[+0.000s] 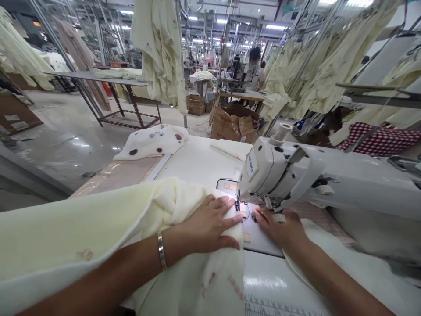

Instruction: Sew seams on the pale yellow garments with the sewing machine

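Note:
My left hand [210, 226] lies open on pale yellow fleece fabric [158, 210], fingers spread flat. Its fingertips are just left of the presser foot [237, 204] of a white sewing machine [279, 171]. The fabric drapes left over my forearm and down the front, with small brownish prints on it. My right hand [279, 226] is low on the machine bed, right of the needle area, under the machine head. Its fingers are drawn together at a small dark round piece [253, 217]; whether they grip anything is hidden. A pale cloth [348, 263] lies under my right forearm.
White fleece with dark spots [154, 142] lies at the table's far left corner. A printed ruler scale [272, 305] runs along the front edge. Beyond stand a cardboard box [233, 125], a side table [98, 77], hanging garments [161, 48] and a seated person [255, 72].

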{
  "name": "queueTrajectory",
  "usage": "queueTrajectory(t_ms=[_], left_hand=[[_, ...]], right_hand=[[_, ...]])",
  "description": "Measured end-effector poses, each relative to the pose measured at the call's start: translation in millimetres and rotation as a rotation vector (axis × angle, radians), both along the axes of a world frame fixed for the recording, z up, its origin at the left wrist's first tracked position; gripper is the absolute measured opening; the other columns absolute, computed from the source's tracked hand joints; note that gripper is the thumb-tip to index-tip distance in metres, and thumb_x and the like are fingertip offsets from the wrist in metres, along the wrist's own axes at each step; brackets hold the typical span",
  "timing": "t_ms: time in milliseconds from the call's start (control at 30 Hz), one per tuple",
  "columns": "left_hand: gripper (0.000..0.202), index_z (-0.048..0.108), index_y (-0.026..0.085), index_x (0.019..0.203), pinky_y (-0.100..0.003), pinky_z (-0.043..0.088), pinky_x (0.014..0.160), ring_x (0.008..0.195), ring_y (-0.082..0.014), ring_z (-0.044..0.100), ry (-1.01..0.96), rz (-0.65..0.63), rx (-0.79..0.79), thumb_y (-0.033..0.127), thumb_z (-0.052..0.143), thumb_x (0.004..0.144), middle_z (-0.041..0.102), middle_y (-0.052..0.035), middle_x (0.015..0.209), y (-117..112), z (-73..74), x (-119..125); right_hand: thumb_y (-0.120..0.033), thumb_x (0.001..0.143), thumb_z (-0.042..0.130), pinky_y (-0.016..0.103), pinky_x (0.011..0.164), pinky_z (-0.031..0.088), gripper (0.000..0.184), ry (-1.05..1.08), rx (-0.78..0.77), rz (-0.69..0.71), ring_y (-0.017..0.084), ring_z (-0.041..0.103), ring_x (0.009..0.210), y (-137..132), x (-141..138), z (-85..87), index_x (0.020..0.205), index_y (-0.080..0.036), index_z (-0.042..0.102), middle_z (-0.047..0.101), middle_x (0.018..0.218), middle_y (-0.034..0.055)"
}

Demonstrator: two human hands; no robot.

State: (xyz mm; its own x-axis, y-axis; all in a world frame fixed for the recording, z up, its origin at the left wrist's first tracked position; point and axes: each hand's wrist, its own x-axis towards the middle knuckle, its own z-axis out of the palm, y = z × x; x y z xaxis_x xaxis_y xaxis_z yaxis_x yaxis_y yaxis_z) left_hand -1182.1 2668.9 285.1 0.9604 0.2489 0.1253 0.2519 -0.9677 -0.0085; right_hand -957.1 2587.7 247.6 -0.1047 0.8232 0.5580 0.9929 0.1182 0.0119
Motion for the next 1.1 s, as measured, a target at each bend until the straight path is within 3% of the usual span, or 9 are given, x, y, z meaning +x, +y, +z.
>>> queueTrajectory(t_ms=[100,167,233,300,367,433,800,1100], left_hand=[[0.059,0.04,0.027,0.131,-0.047,0.027,0.096,0.122,-0.0316,0.034,-0.01,0.008,0.011,0.064,0.035,0.084,0.039,-0.0136,0.135,-3,3.2,2],[0.044,0.05,0.024,0.12,-0.05,0.024,0.097,0.116,-0.0295,0.039,-0.009,0.013,0.022,0.052,0.044,0.087,0.05,-0.0116,0.122,-10,5.7,2],[0.02,0.057,0.021,0.104,-0.047,0.024,0.099,0.104,-0.0239,0.046,-0.007,-0.012,-0.005,0.031,0.049,0.088,0.057,-0.0071,0.104,-18,6.4,2],[0.012,0.059,0.019,0.092,-0.039,0.028,0.097,0.093,-0.0183,0.05,-0.016,-0.047,-0.06,0.016,0.048,0.087,0.059,-0.0039,0.093,-24,4.4,1],[0.014,0.058,0.019,0.092,-0.034,0.032,0.094,0.091,-0.0166,0.05,-0.05,-0.07,-0.092,0.015,0.046,0.088,0.059,-0.0034,0.095,-25,0.0,-1],[0.015,0.058,0.019,0.096,-0.035,0.033,0.093,0.094,-0.0174,0.05,-0.09,-0.083,-0.08,0.018,0.044,0.09,0.059,-0.0037,0.101,-21,-4.5,-1],[0.019,0.057,0.021,0.103,-0.036,0.033,0.086,0.094,-0.0174,0.051,-0.119,-0.126,-0.014,0.022,0.04,0.093,0.06,-0.0022,0.108,7,-7.9,6],[0.019,0.061,0.019,0.083,-0.03,0.034,0.082,0.089,-0.014,0.052,-0.17,-0.083,-0.049,0.026,0.045,0.092,0.062,0.0005,0.09,41,-7.6,24]], right_hand=[[-0.026,0.089,0.041,0.032,0.057,0.041,0.027,-0.001,-0.018,-0.016,0.019,0.057,0.056,-3,-4,0.4,0.077,-0.021,0.065,0.065,0.064,0.0055],[-0.027,0.089,0.038,0.029,0.051,0.038,0.029,-0.016,-0.039,0.047,0.017,0.056,0.055,-13,-13,5.7,0.083,-0.02,0.065,0.066,0.07,0.0063],[-0.025,0.09,0.037,0.026,0.049,0.037,0.029,-0.018,-0.103,0.176,0.014,0.054,0.056,-30,-28,12.5,0.082,-0.022,0.065,0.065,0.071,0.0035],[-0.021,0.089,0.039,0.026,0.054,0.04,0.026,-0.025,-0.199,0.377,0.013,0.054,0.06,-47,-44,17.3,0.085,-0.024,0.064,0.065,0.077,0.0008],[-0.015,0.087,0.043,0.029,0.061,0.044,0.023,-0.039,-0.266,0.539,0.014,0.055,0.069,-61,-55,18.1,0.096,-0.022,0.062,0.066,0.091,0.001],[-0.011,0.085,0.045,0.032,0.063,0.044,0.026,-0.04,-0.245,0.614,0.017,0.055,0.074,-66,-60,15.7,0.104,-0.019,0.06,0.065,0.104,0.0023],[-0.01,0.083,0.049,0.032,0.062,0.043,0.02,0.051,-0.072,0.593,0.018,0.052,0.077,-48,-54,8.7,0.096,-0.015,0.063,0.066,0.1,0.004],[-0.013,0.085,0.049,0.03,0.066,0.046,0.018,0.105,-0.09,0.501,0.018,0.052,0.082,-21,-36,10.8,0.097,-0.015,0.063,0.065,0.099,0.006]])
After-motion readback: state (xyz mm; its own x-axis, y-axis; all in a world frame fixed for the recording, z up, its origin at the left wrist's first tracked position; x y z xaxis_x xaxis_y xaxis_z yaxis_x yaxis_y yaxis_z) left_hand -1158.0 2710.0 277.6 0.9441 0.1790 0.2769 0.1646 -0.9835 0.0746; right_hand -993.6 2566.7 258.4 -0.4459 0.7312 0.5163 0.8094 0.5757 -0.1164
